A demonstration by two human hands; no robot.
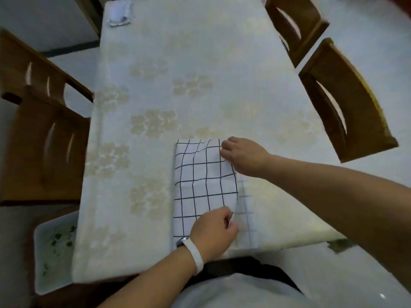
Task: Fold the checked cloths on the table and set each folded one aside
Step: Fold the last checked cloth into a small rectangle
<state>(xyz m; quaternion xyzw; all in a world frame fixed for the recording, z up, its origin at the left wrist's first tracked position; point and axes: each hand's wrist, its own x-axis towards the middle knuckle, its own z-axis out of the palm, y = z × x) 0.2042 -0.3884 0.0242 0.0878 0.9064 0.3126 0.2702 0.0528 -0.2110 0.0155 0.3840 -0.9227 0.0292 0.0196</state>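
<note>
A white cloth with a black check [200, 185] lies partly folded near the table's front edge, its top layer turned over a paler lower layer that shows on the right. My left hand [213, 232], with a white band on the wrist, pinches the near right corner of the top layer. My right hand [242, 156] pinches the far right edge of that layer. Both hands hold the same fold edge, a little above the lower layer.
The table [178, 85] has a pale flowered cover. Wooden chairs stand at left [40, 130] and right [342, 103]. A white bundle [119, 13] lies at the far left corner. A white tray [53, 252] sits on a seat at near left.
</note>
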